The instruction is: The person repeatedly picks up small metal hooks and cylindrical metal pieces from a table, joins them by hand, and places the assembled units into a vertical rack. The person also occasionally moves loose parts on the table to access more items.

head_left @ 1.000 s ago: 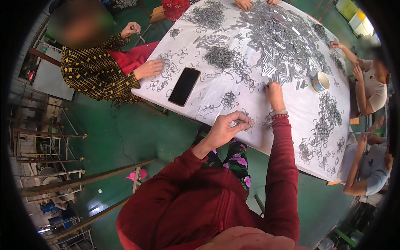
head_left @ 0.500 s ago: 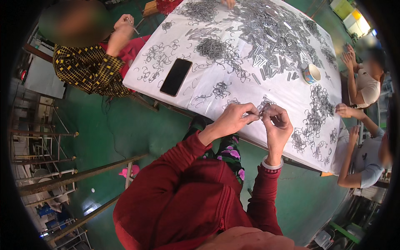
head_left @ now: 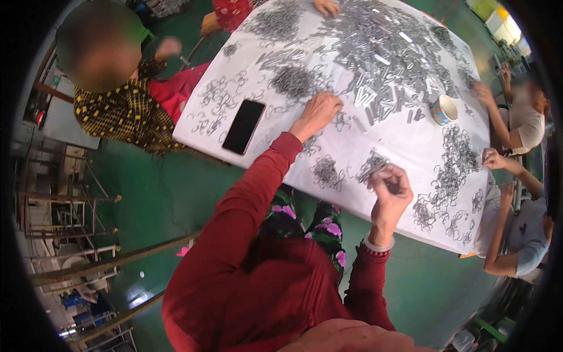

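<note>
My left hand [head_left: 319, 112] is stretched forward over the white-covered table [head_left: 387, 220]. Its fingers are bent together at the edge of a tangle of thin bent wire pieces [head_left: 293, 81], and what they hold, if anything, is hidden. Low over the near edge, my right hand [head_left: 392, 192] has its fingers curled toward the thumb beside a small heap of bent wire pieces [head_left: 372, 164]. Whatever sits between those fingertips is too small to make out. Left of it lies another small wire heap [head_left: 326, 173]. Short grey metallic strips [head_left: 381, 97] lie beyond my left hand.
A black phone [head_left: 243, 127] lies near the left edge. A patterned paper cup [head_left: 444, 110] stands right of the strips, above a large wire heap [head_left: 453, 161]. A person in a yellow-and-black top [head_left: 114, 117] sits at left; other people [head_left: 519, 205] are along the right side.
My left hand has left my right hand and reached forward and left to the wire tangle. My right hand has stayed near the small heap, its fingers still curled.
</note>
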